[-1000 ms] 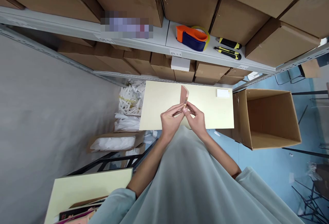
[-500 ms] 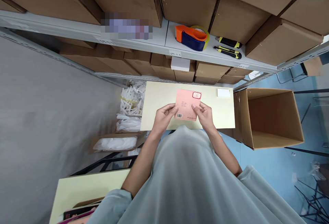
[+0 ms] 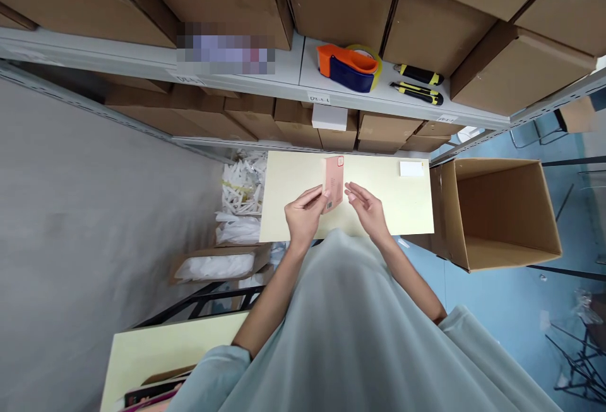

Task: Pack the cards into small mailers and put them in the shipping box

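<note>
My left hand (image 3: 304,212) pinches a small pink booklet (image 3: 335,183) by its left edge, above the pale yellow table (image 3: 288,169). The booklet is turned at an angle, so its printed face looks narrow. That face carries a barcode low down, lines of small text and a red-framed label at the top. Just to the right, my right hand (image 3: 369,211) is open, its fingers stretched towards the booklet with a small gap between. A white card-like piece (image 3: 411,168) lies at the table's far right corner.
An open cardboard box (image 3: 504,251) stands right of the table. The shelf (image 3: 284,71) beyond holds cartons, an orange and blue tape dispenser (image 3: 348,68) and cutter knives (image 3: 419,76). White packing material (image 3: 243,185) sits to the left. Another table (image 3: 137,342) is at lower left.
My right hand has let go of the booklet and opened beside it. My left hand keeps its hold, and the booklet has turned from facing me to an angled position.
</note>
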`<state>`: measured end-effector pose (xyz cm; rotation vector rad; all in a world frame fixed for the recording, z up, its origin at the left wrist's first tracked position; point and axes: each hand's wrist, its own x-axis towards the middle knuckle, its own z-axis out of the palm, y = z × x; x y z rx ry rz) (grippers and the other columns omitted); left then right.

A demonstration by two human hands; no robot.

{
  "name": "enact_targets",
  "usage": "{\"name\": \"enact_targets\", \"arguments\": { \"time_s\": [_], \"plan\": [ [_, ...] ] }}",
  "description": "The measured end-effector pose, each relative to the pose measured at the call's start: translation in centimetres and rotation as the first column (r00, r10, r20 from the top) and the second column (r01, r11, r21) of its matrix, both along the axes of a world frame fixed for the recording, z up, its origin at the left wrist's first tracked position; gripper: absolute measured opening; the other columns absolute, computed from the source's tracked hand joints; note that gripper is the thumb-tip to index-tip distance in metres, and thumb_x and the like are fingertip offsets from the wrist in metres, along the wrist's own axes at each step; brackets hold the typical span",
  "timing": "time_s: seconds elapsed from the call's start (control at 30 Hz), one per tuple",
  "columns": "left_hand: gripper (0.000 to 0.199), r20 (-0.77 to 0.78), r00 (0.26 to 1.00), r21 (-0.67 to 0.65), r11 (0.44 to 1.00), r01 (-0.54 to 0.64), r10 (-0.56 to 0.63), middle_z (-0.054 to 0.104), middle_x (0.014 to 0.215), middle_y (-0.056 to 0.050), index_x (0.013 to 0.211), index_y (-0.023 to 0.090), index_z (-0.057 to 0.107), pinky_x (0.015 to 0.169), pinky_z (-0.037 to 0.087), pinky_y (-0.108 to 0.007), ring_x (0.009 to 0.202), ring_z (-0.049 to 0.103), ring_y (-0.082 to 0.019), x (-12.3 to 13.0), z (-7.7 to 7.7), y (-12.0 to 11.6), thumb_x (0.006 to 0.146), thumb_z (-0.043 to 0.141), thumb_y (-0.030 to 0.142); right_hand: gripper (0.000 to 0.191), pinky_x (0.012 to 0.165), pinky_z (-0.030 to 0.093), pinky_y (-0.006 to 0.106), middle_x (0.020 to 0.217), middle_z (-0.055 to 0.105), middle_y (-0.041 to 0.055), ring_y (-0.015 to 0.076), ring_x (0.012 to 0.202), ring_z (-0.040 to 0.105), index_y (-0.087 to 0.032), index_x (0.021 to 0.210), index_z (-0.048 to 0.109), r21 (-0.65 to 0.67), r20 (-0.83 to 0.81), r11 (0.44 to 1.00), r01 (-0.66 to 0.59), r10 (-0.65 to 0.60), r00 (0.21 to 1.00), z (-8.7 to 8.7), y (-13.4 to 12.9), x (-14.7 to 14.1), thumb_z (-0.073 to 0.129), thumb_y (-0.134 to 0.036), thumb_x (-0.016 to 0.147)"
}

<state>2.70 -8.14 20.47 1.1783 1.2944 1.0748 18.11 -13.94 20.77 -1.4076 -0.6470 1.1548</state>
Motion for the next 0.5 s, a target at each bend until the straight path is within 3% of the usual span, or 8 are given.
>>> {"name": "enact_targets", "arguments": {
  "time_s": [0.13,0.23,0.4,0.5],
  "plan": [
    [0.028,-0.052,0.987,0.181,0.97,0.16,-0.153,0.086,0.114,-0.009,0.105,0.024,0.09,0.096,0.072,-0.041,0.103,0.082,-0.025,1.6,0.2,-1.7,0.093,0.083,0.048,0.067,0.112,0.064,0.044,0.134,0.082,0.011,0.0293,0.124,0.079,-0.023,0.127,0.078,0.026,-0.044,1.0,0.0,0.001,0.999,-0.2,-0.1,-2.2,0.087,-0.074,0.084],
    [0.029,-0.049,0.964,0.191,0.945,0.264,-0.26,0.084,0.115,-0.009,0.104,0.024,0.089,0.086,0.072,-0.036,0.101,0.081,-0.022,1.9,0.2,-2.1,0.1,0.075,0.049,0.061,0.098,0.068,0.042,0.112,0.085,0.007,0.0262,0.105,0.08,-0.023,0.116,0.079,0.015,-0.082,1.0,0.016,-0.015,0.997,-0.2,0.1,-2.0,0.082,-0.076,0.087],
    [0.046,-0.132,0.985,0.126,0.984,0.127,-0.11,0.076,0.135,-0.013,0.133,0.022,0.078,0.068,0.063,-0.026,0.092,0.075,-0.017,0.0,-0.8,0.6,0.095,0.079,0.049,0.058,0.088,0.066,0.038,0.103,0.083,0.005,0.0262,0.1,0.079,-0.025,0.113,0.08,0.004,-0.105,1.0,-0.026,0.027,0.994,0.3,0.3,0.0,0.077,-0.078,0.09],
    [0.056,-0.103,0.976,0.012,0.981,0.196,-0.193,0.079,0.124,-0.013,0.132,0.019,0.077,0.066,0.06,-0.026,0.086,0.072,-0.017,-1.4,-1.6,2.3,0.089,0.083,0.055,0.054,0.085,0.065,0.037,0.105,0.083,0.0047,0.0257,0.099,0.079,-0.026,0.115,0.079,0.013,-0.12,0.997,-0.075,0.076,0.99,0.5,0.2,0.9,0.076,-0.075,0.093]
  ]
}}
